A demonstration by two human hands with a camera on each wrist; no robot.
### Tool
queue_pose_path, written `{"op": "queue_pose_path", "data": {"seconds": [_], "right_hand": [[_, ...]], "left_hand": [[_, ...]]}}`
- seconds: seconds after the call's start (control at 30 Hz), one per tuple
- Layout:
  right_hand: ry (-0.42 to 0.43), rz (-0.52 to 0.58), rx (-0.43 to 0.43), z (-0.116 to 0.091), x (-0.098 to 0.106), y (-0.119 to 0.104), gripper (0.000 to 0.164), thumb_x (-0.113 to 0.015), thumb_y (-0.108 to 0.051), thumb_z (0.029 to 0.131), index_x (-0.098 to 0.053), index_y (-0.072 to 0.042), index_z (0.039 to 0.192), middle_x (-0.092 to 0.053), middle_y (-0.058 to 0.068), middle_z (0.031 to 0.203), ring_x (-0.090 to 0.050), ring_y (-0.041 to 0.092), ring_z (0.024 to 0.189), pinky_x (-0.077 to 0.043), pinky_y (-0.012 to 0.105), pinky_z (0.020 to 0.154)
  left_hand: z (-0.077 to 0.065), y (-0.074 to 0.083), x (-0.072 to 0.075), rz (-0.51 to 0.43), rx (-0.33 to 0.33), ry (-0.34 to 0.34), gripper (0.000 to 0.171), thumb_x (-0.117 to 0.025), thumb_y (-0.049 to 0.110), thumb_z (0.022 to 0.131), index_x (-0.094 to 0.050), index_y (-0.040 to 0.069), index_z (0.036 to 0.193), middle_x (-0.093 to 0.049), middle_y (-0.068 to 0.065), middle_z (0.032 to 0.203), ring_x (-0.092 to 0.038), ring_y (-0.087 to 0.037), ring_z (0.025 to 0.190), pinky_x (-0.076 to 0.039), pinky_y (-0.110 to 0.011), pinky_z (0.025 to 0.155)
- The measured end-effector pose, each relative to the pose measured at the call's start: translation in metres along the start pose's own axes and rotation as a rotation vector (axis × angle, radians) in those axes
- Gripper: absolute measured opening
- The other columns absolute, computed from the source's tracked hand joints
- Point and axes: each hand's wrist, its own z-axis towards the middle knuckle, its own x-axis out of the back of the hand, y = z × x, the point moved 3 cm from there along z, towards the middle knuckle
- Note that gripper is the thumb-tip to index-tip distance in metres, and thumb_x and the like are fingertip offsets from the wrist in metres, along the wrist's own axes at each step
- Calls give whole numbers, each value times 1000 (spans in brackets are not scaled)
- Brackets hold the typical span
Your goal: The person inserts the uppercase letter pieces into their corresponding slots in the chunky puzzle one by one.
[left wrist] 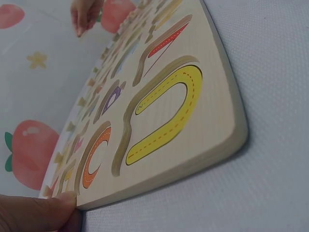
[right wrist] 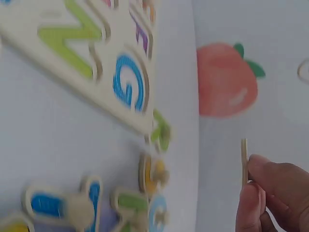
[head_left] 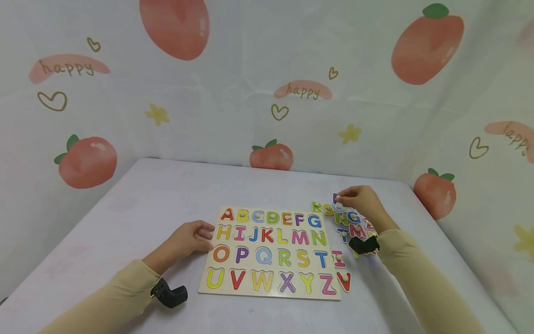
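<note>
A wooden alphabet puzzle board lies flat, with coloured letters in rows. At its left edge, my left hand touches the side with thumb and fingertips; the left wrist view shows the thumb against the edge. Beyond the board's upper right corner, my right hand pinches a purple letter piece above the loose pieces. That piece appears edge-on as a thin wooden strip in the right wrist view. Knobs stand on the A and several letters beside it in the top row.
Loose knobbed letters lie in a pile right of the board, including a green R and a pink M, partly under the right arm. A pink I and red V lie along the right edge. A patterned cloth hangs behind.
</note>
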Motion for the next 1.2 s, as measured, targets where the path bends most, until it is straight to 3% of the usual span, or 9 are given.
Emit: {"op": "queue_pose_path", "data": {"seconds": [0.23, 0.53, 0.77, 1.2], "right_hand": [[-34, 18, 65, -4, -31, -22, 30, -70, -29, 89, -70, -5, 106, -70, 12, 103, -65, 28, 93, -49, 45, 92], [-74, 21, 44, -1, -68, -29, 20, -73, -23, 86, -72, -7, 98, -70, 8, 96, -64, 19, 84, -53, 36, 84], [-88, -23, 20, 1, -81, -30, 15, -74, -24, 85, -74, -12, 95, -69, 3, 91, -59, 19, 84, -50, 31, 79], [-117, -59, 4, 7, -95, -32, 15, -75, -24, 85, -73, -10, 92, -70, 3, 87, -58, 17, 78, -46, 27, 72]], "left_hand": [[-2, 2, 0, 5, 15, 4, 50, -77, 6, 77, -58, -2, 123, -64, -9, 99, -59, -15, 81, -51, -31, 75], [-1, 1, -1, 12, 23, 8, 51, -78, 8, 77, -58, -2, 123, -64, -8, 99, -60, -16, 83, -52, -33, 78], [-1, 1, -1, 10, 26, 14, 50, -77, 8, 78, -58, -1, 123, -64, -8, 99, -59, -16, 83, -51, -33, 77], [-1, 1, 0, 6, 14, 12, 51, -78, 7, 77, -57, -3, 123, -63, -9, 99, -59, -15, 82, -52, -32, 75]]}}
